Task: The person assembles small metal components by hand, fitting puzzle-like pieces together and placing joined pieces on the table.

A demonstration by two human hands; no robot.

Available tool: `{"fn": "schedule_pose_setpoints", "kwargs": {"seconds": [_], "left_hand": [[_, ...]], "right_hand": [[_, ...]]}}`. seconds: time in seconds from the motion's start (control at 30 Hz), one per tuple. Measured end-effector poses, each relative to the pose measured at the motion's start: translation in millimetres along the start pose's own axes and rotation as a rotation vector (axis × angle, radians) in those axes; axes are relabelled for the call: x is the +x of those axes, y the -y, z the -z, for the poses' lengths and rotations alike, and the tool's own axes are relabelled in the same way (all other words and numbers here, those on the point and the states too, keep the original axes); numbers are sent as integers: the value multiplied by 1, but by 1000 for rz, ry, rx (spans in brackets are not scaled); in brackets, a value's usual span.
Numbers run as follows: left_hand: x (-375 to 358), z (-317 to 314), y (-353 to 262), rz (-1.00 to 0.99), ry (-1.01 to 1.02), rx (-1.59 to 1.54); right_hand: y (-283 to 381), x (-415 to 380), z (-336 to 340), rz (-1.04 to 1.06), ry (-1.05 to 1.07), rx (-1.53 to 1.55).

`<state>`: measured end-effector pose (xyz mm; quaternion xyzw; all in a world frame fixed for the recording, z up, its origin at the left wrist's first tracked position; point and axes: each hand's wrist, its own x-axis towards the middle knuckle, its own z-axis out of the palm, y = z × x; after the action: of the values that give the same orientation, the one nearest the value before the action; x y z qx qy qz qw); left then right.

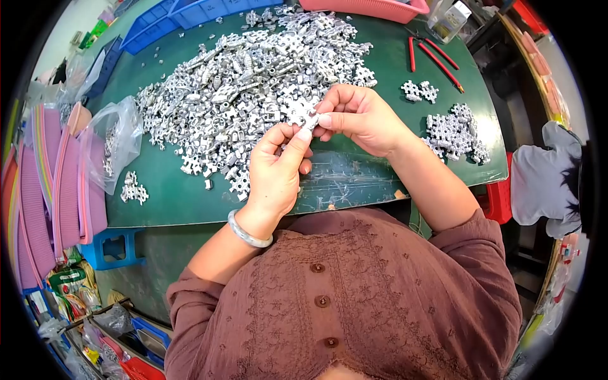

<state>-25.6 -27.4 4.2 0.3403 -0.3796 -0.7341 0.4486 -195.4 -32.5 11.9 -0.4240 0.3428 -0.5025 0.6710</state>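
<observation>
My left hand (276,166), with a bangle at the wrist, pinches a silvery metal piece (300,111) from below. From the right, my right hand (356,120) grips the same piece between thumb and fingers. The fingertips of both hands nearly meet at its lower right edge. Behind the hands spreads a large heap of small silvery metal parts (215,82) on the green table (354,180). Part of the piece is hidden by my fingers, and its outline blends into the heap.
Red-handled pliers (437,60) lie at the back right. Below them are two joined-looking pieces (419,91) and a stack of flat pieces (453,134). A plastic bag (117,142) sits at the left edge, near a small cluster (133,189). Blue (202,11) and pink (367,6) trays stand behind.
</observation>
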Motion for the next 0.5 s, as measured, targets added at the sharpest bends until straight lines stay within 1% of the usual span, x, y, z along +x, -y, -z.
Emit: {"fn": "schedule_pose_setpoints", "kwargs": {"seconds": [0.13,0.23,0.33,0.5], "left_hand": [[-1,5,1,-36,25,71],[-1,7,2,-52,22,82],[-2,9,2,-62,37,87],[-3,14,2,-113,80,154]], "right_hand": [[-1,-1,-3,67,-20,-49],[0,-3,0,96,23,-122],[1,-3,2,126,79,-126],[11,-6,1,37,60,-183]]}}
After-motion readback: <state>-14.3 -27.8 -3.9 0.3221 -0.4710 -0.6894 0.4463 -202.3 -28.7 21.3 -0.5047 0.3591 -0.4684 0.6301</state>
